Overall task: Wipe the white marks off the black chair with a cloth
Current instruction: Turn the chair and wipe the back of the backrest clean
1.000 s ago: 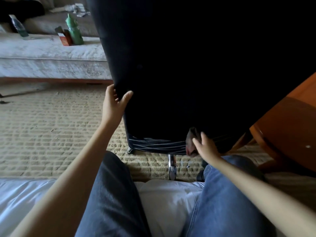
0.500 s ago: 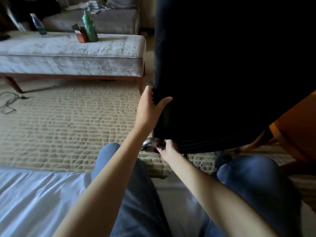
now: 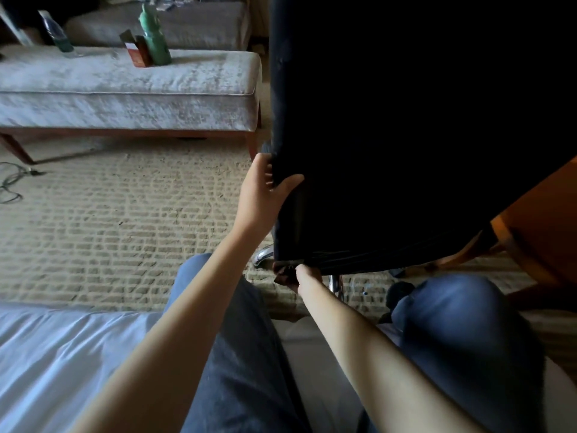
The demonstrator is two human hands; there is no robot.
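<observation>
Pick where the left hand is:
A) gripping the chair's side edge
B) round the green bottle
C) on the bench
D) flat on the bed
A: the left hand wraps the side edge of the chair, its thumb lying across the near face.

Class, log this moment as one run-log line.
left hand: grips black chair side edge | right hand: holds cloth at chair's lower corner | marks: faint streaks along bottom edge
</observation>
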